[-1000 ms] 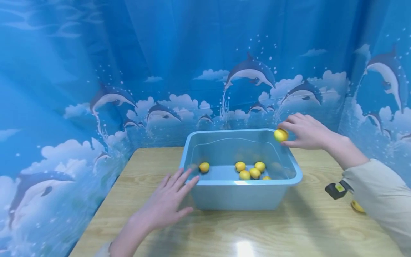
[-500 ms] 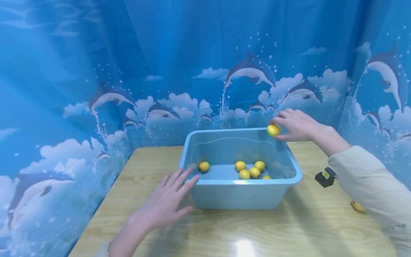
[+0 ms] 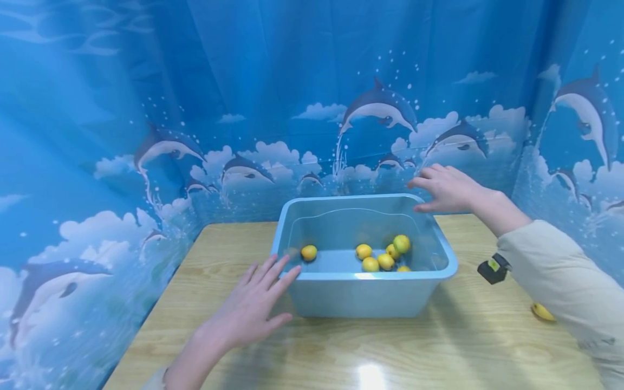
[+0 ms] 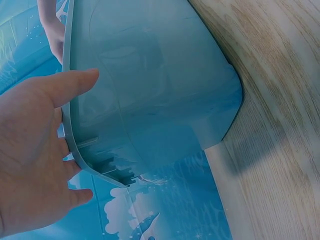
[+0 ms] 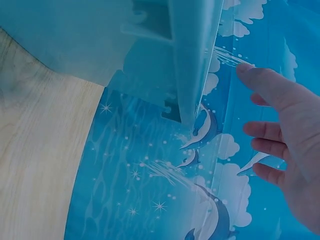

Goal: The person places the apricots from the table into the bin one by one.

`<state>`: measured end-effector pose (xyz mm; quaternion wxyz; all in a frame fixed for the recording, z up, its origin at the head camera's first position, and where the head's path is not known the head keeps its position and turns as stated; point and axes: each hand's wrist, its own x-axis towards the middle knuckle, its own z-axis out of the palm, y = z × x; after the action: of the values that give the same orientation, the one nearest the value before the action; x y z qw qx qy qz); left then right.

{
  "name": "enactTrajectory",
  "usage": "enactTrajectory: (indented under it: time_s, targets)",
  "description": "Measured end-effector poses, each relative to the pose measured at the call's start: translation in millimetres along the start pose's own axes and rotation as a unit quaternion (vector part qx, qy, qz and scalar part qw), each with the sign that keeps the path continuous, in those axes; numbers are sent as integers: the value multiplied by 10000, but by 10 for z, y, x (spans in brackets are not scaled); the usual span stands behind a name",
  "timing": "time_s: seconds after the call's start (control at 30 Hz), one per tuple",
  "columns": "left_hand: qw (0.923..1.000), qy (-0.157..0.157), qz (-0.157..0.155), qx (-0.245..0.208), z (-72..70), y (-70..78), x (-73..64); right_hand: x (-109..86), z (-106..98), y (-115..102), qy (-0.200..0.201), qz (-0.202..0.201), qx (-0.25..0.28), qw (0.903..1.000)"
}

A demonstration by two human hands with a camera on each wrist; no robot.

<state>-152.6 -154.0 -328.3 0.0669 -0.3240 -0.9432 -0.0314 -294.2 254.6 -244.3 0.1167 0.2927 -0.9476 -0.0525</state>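
Note:
A light blue plastic bin (image 3: 356, 298) stands on the wooden table, with several small round yellow fruits (image 3: 370, 264) on its floor. One greenish-yellow fruit (image 3: 402, 244) shows in front of another at the right; whether it is falling or resting cannot be told. My right hand (image 3: 450, 188), fingers apart and holding nothing, is above the bin's back right corner. In the right wrist view that hand (image 5: 295, 135) is beside the outer wall. My left hand (image 3: 253, 303) spreads its straight fingers at the front left rim; the left wrist view puts its thumb (image 4: 75, 85) at the rim.
Another yellow fruit (image 3: 543, 312) lies on the table (image 3: 487, 346) at the right, near the right sleeve. A blue curtain printed with dolphins (image 3: 263, 97) hangs behind and at both sides. A black wrist device (image 3: 493, 269) hangs under the right cuff.
My right hand moved left over the bin's corner with a yellow fruit, then let it go. That fruit is now lower, within the bin. The left hand has stayed in place.

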Motion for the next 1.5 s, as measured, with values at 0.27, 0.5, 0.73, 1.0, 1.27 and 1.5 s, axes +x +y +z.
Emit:
enactTrajectory:
  time_s: [0.27,0.5,0.73,1.0,1.27,1.5]
  targets:
    - [9999,-26,9,-103,17,14,15,-272,-24,13,288,174,79,9994]
    - [9999,139,64,-44,29,-3,13,-564,13,65,659,225,-23,9976]
    - [9999,73,51,-57,23,-3,13,-898,88,120,1169,135,-167,9929]
    - [9999,-105,-62,-101,-5,6,14,-1319,311,250,1333,343,-348,9899]
    - [9999,-91,-73,-48,-7,10,14,-1729,640,399,1277,570,-535,9887]
    - [10000,-38,-65,-58,-7,12,7,-2022,882,448,791,1122,-534,9891]
